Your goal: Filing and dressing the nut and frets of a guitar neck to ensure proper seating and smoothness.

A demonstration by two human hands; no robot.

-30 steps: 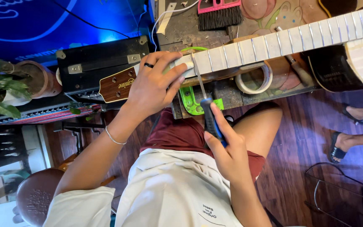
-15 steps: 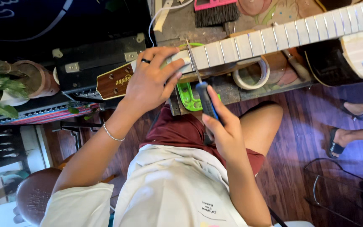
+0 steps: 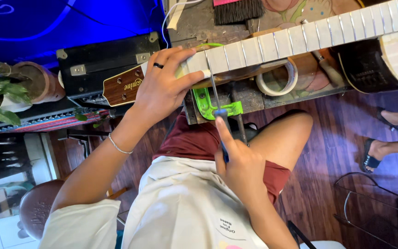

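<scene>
The left hand still clamps down on the masked, pale-taped guitar neck with metal frets near the nut end, fingers curled over the fretboard edge, thumb pressed on the side, black ring on one finger. The right hand is closed around the blue handle of a thin steel-shafted file tool, index finger stretched along the handle. Compared with half a second back the tool shaft has tipped up more upright and its tip now sits against the fretboard edge right beside the left thumb, at the first frets; earlier it lay lower, over the green clamp. So the tool looks re-seated on the neck edge, and the dressing work there seems under way, not finished. The neck lies across the worn wooden workbench, brown headstock sticking out left over a black hard case. A bright green clamp sits below the neck, a roll of masking tape just right of it, a black-bristled brush at top. Another person's sandalled foot is at right, well apart.
</scene>
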